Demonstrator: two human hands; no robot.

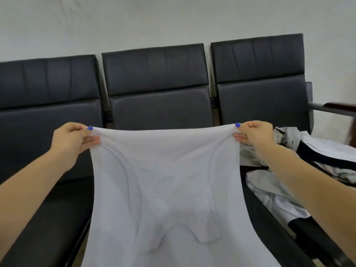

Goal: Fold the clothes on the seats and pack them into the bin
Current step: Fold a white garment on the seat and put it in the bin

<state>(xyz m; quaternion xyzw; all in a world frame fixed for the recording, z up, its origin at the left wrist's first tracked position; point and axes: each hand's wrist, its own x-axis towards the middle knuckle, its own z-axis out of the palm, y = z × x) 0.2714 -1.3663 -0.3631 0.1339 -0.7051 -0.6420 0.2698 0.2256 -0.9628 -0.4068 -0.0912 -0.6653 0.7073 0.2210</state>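
Left hand [72, 140] and right hand [254, 135] each pinched the white garment [165, 180] (stretched taut) above the seats [158, 110].

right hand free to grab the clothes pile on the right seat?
Probably not yet. The right hand hovers just beside the clothes pile, but its grip pinches a corner of the white garment, stretched taut with the left hand. It must release first.

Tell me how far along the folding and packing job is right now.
Done: nothing folded shows, and no bin is in view. In hand: the left hand and right hand each pinch a top corner of the white garment, held spread over the middle seat. Left: folding it, then the heap of clothes on the right seat.
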